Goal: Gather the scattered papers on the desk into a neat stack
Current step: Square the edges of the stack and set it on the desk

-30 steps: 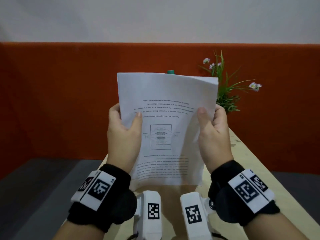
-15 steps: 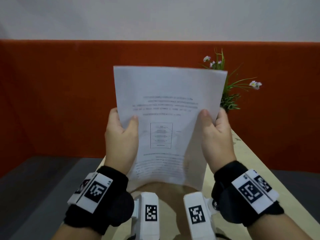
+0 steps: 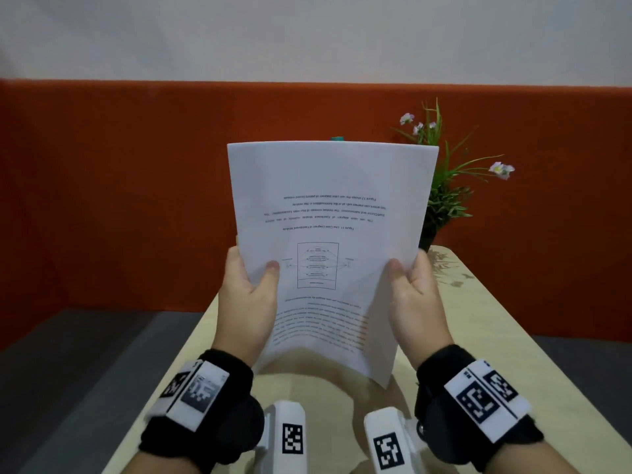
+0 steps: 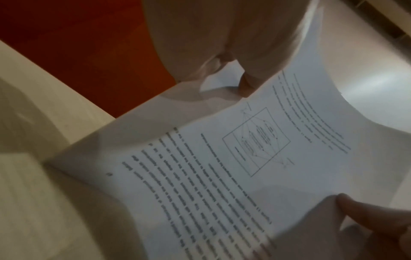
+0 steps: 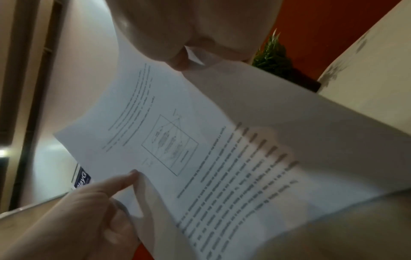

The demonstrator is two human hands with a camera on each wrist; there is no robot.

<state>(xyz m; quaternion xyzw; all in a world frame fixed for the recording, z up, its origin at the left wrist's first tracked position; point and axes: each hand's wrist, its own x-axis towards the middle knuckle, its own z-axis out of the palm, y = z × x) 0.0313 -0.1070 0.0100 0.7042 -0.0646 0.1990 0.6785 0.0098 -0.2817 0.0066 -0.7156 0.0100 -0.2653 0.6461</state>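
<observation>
Both hands, left hand and right hand, pinch my gathered papers upright above the worktop; I judge only squaring and setting down remain.

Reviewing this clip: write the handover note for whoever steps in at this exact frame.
Left hand: grips the left edge of the papers, thumb on the front.
Right hand: grips the right edge the same way.
Papers: held upright above the desk, print upside down to the head view, bottom edge off the surface.
Done: sheets gathered in hand.
Left: probably tap the edges square and lay the stack flat. Potted plant stands at the far right corner.
</observation>
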